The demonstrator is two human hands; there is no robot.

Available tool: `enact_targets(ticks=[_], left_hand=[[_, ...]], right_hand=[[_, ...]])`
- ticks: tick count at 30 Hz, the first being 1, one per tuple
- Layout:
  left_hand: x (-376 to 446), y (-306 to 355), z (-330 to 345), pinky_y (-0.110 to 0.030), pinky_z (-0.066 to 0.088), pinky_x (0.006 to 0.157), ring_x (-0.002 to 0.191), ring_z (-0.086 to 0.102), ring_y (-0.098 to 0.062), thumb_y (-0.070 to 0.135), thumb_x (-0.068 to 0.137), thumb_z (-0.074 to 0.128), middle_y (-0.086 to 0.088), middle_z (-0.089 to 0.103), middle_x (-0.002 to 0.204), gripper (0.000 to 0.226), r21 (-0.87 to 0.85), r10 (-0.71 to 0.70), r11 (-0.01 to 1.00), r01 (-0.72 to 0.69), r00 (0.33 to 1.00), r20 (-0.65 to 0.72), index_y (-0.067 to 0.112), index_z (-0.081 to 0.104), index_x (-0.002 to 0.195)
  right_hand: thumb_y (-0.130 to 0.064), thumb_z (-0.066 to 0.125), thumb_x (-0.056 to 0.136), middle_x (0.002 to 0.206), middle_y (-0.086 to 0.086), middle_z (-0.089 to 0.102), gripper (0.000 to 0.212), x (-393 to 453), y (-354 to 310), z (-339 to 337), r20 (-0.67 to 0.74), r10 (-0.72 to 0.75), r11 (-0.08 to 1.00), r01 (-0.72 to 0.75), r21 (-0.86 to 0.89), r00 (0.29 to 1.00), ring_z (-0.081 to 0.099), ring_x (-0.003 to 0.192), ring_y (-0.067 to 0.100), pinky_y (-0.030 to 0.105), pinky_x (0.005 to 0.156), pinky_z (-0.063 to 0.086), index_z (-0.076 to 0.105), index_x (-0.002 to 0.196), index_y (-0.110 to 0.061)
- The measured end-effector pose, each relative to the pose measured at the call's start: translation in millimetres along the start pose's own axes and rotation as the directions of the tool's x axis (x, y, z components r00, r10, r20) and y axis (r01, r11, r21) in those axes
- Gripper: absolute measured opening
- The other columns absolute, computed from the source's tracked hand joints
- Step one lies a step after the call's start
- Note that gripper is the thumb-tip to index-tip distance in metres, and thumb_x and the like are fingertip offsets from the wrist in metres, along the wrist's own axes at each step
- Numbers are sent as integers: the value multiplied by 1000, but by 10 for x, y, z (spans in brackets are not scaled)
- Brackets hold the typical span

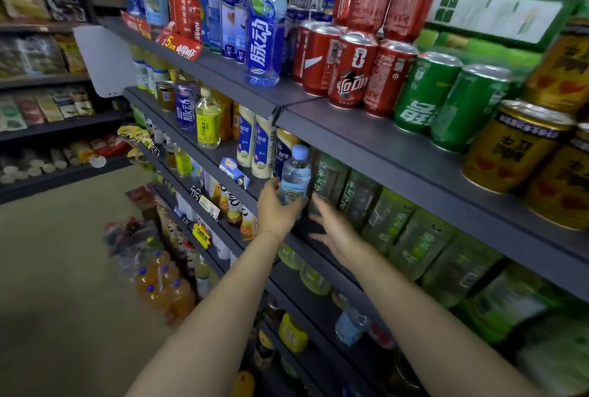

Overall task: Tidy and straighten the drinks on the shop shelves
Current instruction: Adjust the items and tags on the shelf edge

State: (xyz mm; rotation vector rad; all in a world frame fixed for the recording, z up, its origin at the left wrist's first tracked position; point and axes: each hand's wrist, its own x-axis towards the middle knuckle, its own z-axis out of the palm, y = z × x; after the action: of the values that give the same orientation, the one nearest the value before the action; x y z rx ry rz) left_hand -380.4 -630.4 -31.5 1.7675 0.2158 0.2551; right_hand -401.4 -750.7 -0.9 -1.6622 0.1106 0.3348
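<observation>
Clear plastic with a pale blue cap, the small water bottle (295,173) stands at the front of the second shelf (366,141), just beside the dark green tea bottles (331,180) on its right and the cream-labelled bottles (255,141) on its left. I have the left hand (277,208) curled round its lower half, thumb on the near side, so the hold is firm and low. My right hand (331,224) hangs spread and holds nothing, fingers straight, close to the green row without, as far as I can tell, touching it. I judge the step in hand to be placing or squaring this one bottle in the gap between the two groups. What the next move calls for, I think, is to set it upright with its label outward, flush with the shelf lip, while the free hand steadies the neighbouring green bottles so none tips. The low shelf above leaves little headroom, so I would slide rather than lift.
</observation>
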Motion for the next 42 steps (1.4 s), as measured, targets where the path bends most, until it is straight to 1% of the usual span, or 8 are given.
enact_targets(ticks=[3,9,14,17,32,34,37,42], left_hand=[[42,14,44,-29,54,86,104,63,-15,20,80,79,-1,64,116,59,-78,-10,997,15,998,62,16,49,130],[-40,-67,-54,-43,54,90,101,62,-22,53,59,85,-5,58,109,57,59,37,997,-41,997,63,20,70,104],[-703,19,-112,-42,57,88,93,71,-23,57,78,73,1,76,90,42,-285,-152,939,193,975,161,18,72,93],[-1188,114,-51,-51,57,89,96,70,-39,57,81,70,-15,76,96,53,-443,-194,843,306,940,279,8,74,100],[-4753,1322,1264,-57,52,88,97,65,-38,60,66,77,-33,64,115,69,-533,87,825,188,889,449,6,73,108],[-5277,1594,1541,-51,57,86,102,67,-34,60,69,78,-24,68,116,61,-516,161,846,134,858,487,12,75,106],[-5968,2055,1853,-32,60,72,85,73,-18,33,90,66,0,77,90,16,-530,291,846,50,791,539,22,77,92],[-6666,2709,2297,-46,52,98,111,66,-26,36,87,67,-9,70,117,33,-612,517,785,-94,644,564,17,69,114]], right_hand=[[-56,36,101,153,-6,38,55,10,41,43,11,-12,998,11,57,1000,40,138,16,40,103,42,35,150,-31],[-52,29,103,138,-7,51,44,-229,137,-48,-53,-78,997,79,18,995,48,124,11,37,98,43,49,138,-32],[-29,40,105,102,-2,66,25,-672,214,-228,-113,-139,990,140,-3,984,62,101,18,33,84,47,65,103,-26],[-24,52,100,102,11,71,11,-1045,361,-285,-128,-111,991,119,63,986,67,91,24,33,72,51,63,98,-21],[-25,75,86,113,5,67,39,-4709,910,-2201,-222,-314,949,299,-100,923,67,100,14,21,80,55,57,118,-14],[-28,77,84,115,0,66,43,-5323,890,-2580,-257,-360,931,326,-168,897,65,101,8,19,82,55,56,120,-17],[-30,79,82,116,-4,66,46,-6047,835,-3064,-332,-433,896,361,-257,838,65,103,8,30,88,56,55,120,-24],[-23,81,80,107,-14,67,46,-6919,649,-3672,-468,-584,809,432,-398,663,62,93,-8,8,72,47,57,120,-27]])
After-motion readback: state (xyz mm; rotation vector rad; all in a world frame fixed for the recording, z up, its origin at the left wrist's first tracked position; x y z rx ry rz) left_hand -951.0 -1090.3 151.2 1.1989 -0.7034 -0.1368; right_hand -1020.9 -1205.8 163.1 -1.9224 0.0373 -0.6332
